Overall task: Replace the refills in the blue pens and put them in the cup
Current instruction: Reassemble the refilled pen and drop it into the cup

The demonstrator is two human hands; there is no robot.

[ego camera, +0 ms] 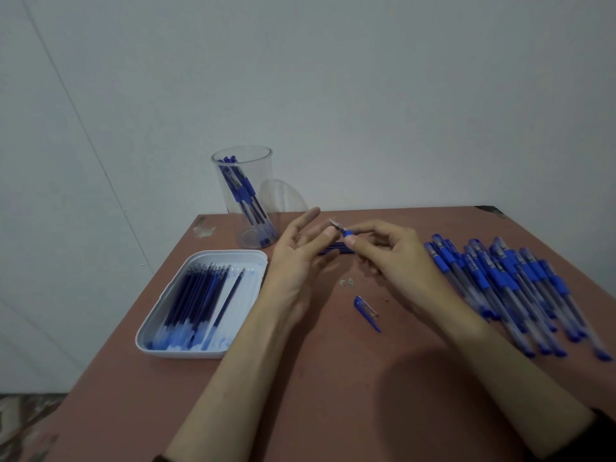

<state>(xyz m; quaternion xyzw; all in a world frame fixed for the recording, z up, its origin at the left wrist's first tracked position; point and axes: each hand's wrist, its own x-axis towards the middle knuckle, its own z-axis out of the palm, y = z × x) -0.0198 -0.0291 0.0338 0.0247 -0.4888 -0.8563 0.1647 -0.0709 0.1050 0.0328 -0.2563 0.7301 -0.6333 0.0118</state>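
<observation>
Right hand (pixel 383 248) pinches one blue pen (pixel 348 232) by its grip between thumb and forefinger. The pen's long axis runs 10 to 4 o'clock, metal tip toward 10, barrel hidden by the hand. Left hand (pixel 300 255) is open, fingers straight, one fingertip just beside the tip. One loose cap (pixel 366 311) lies at 6 o'clock, one clear cup (pixel 263 195) of pens at 11, one white tray (pixel 186 354) of refills (pixel 196 295) at 8, and a pile of pens (pixel 510 288) at 3, too blurred to count.
</observation>
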